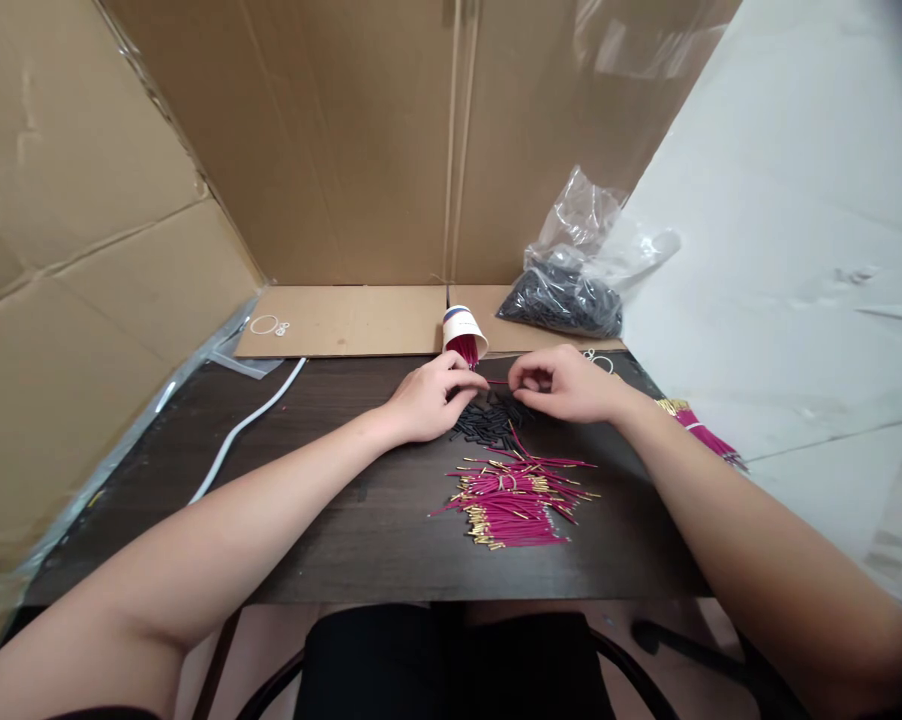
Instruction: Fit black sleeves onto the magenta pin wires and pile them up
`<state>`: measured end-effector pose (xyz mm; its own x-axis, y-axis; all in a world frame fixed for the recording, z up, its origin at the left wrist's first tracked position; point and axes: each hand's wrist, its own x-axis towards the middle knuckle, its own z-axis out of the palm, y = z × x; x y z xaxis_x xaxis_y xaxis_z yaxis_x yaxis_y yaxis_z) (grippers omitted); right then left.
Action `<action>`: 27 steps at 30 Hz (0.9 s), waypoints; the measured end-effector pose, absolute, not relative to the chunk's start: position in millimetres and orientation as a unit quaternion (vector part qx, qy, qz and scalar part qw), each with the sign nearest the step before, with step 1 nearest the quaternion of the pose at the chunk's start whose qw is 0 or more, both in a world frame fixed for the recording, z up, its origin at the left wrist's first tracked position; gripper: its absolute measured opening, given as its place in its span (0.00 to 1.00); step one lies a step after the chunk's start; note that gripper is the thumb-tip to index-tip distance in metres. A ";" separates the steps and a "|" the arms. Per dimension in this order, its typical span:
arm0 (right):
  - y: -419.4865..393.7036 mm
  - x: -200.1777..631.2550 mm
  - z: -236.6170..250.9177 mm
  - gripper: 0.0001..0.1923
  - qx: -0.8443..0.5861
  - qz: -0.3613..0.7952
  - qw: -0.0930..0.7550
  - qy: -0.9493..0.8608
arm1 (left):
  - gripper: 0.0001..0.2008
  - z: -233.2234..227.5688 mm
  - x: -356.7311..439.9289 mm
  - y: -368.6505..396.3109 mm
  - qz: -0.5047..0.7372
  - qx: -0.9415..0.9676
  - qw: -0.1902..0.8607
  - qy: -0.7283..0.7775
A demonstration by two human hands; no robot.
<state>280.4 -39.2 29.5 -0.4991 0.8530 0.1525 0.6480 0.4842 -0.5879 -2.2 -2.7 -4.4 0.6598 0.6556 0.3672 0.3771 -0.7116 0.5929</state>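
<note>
My left hand (430, 398) and my right hand (563, 383) meet over the far part of the dark table (331, 520). A single thin magenta wire (497, 381) runs between their pinched fingertips. Just under the hands lies a small heap of short black sleeve pieces (488, 420). Closer to me sits a pile of magenta wires with gold tips (512, 495). A tipped paper cup (463, 335) with magenta wires in it lies just beyond my left hand.
A clear plastic bag of black pieces (567, 290) rests at the back right. Another magenta wire bundle (702, 430) lies at the table's right edge. A white cable (245, 425) crosses the left side. Cardboard walls (331, 150) enclose the back and left.
</note>
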 end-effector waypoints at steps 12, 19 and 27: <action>-60.7 267.2 54.1 0.14 -0.331 0.340 0.066 -0.878 | 0.16 2.2 -5.6 -6.7 0.193 0.917 0.202 0.287; -57.0 276.9 53.9 0.10 -0.343 0.341 0.060 -0.873 | 0.10 -6.1 -3.1 -1.2 0.267 0.882 0.254 0.293; -56.3 291.7 64.6 0.09 -0.372 0.328 0.168 -0.852 | 0.06 -6.4 -2.3 -0.3 0.278 0.872 0.275 0.295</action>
